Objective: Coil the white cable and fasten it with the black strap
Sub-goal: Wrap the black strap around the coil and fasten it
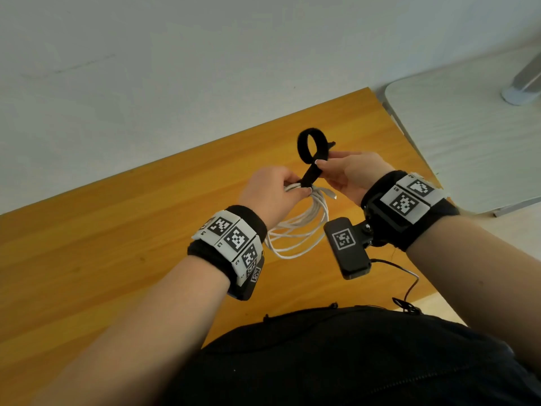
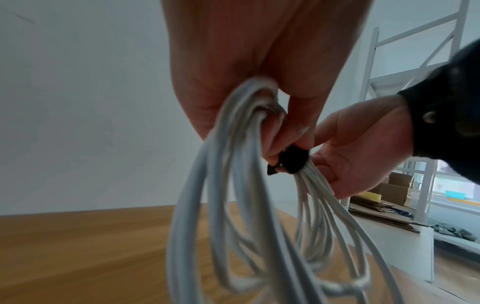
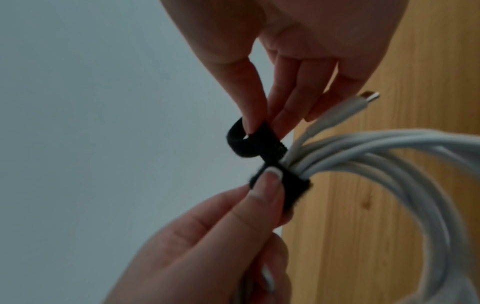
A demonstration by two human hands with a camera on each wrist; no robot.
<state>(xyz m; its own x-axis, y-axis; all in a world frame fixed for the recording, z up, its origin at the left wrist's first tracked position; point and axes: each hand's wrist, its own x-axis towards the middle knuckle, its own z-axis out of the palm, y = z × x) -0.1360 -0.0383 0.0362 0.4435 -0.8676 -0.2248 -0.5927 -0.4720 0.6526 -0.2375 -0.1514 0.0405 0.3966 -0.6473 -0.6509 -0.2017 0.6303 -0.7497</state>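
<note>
Left hand (image 1: 270,194) pinches the coiled cable (image 1: 301,227) at its 12 o'clock, thumb pressing the strap (image 1: 311,155) where it wraps the bundle; the coil hangs above the bench (image 1: 117,230). Right hand (image 1: 348,174), at 3 o'clock of the left, pinches the strap's free part between thumb and fingers, its end curled in a loop at 12 o'clock. Cable plug (image 3: 369,96) sticks out just beside the right fingers (image 3: 291,105).

A wood worktop (image 1: 146,230) stands against a plain pale wall (image 1: 146,68). Beside it is a white table (image 1: 468,142). The left wrist view shows a white rack (image 2: 415,51), cardboard boxes (image 2: 394,189) and a bright window (image 2: 457,191).
</note>
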